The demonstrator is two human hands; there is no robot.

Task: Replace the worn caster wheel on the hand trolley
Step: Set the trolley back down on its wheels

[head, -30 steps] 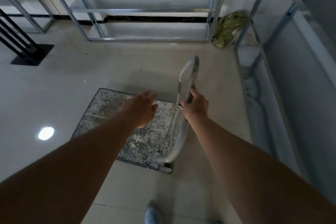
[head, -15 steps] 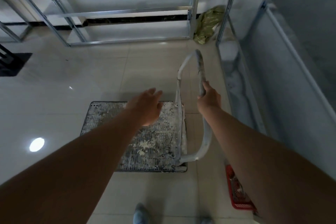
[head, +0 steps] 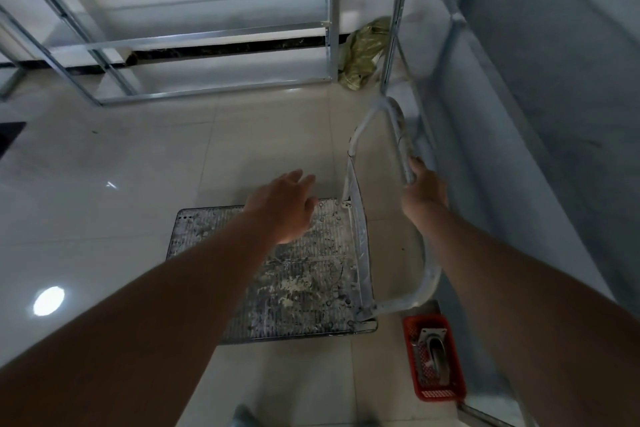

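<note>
Two bare hands reach over a paint-spattered hand trolley (head: 277, 274) standing on the tiled floor (head: 104, 184). My right hand (head: 423, 188) wraps its grip around the trolley's handle (head: 401, 135); my left hand (head: 284, 206) hovers open above the deck. A caster wheel (head: 434, 352) lies in a red basket (head: 419, 388) just beside the trolley.

Tiled floor (head: 138, 184) bears trolley (head: 304, 291), red basket (head: 434, 392).

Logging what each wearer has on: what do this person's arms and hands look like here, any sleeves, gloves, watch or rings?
Both forearms are bare as far as the frame shows, with no sleeve edge in view. The left hand and right hand wear no gloves. No watch, wristband or bracelet shows at either wrist, and no ring is visible, though the right hand's fingers are mostly hidden. No markings can be made out in the dim, soft picture.
</note>
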